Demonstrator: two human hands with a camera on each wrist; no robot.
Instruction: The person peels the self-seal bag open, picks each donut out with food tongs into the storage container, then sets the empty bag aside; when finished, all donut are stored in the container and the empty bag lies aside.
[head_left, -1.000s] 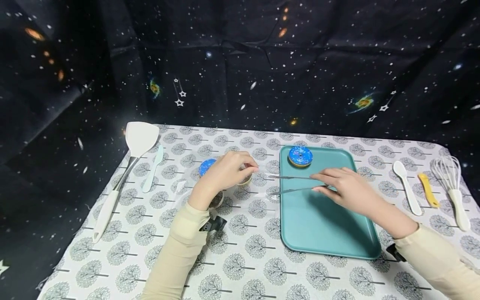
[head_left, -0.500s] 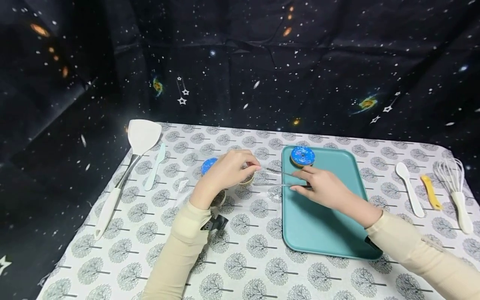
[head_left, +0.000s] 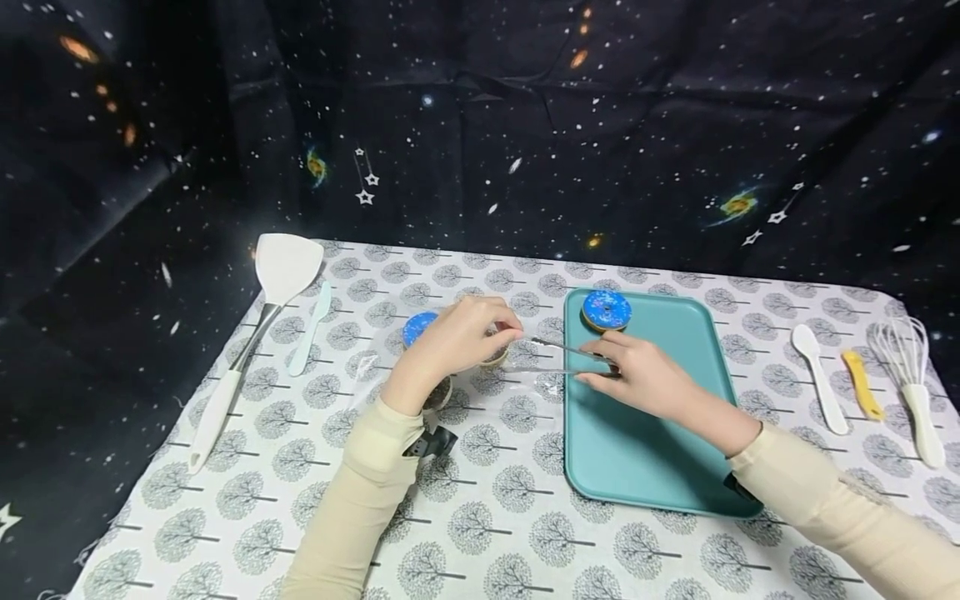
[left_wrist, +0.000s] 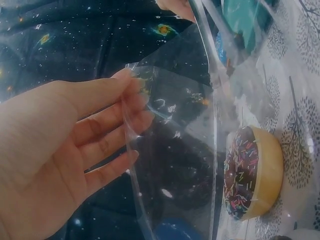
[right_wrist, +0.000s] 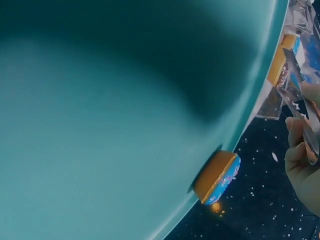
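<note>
My left hand (head_left: 467, 335) pinches the edge of a clear plastic bag (left_wrist: 175, 125) between thumb and fingertips. Beyond the film, in the left wrist view, lies a chocolate doughnut (left_wrist: 245, 175) with coloured sprinkles. A blue-iced doughnut (head_left: 417, 327) and another dark doughnut (head_left: 438, 394) show beside the left wrist, partly hidden. My right hand (head_left: 641, 375) holds metal tongs (right_wrist: 294, 65) over the tray's left edge, their spread tips pointing left at the bag's mouth. No doughnut shows between the tips. On the teal tray (head_left: 645, 475) sits a blue-iced doughnut (head_left: 607, 310), near its far left corner.
At the left lie a white spatula (head_left: 283, 268) and a mint-coloured plastic knife (head_left: 309, 333). A white spoon (head_left: 817, 379), a small yellow utensil (head_left: 862, 385) and a whisk (head_left: 911, 396) lie right of the tray. A tree-print cloth (head_left: 495, 517) covers the table.
My right hand has moved left with the tongs, bringing the tips close to the left hand and the bag. The left hand has kept its pinch on the bag in place.
</note>
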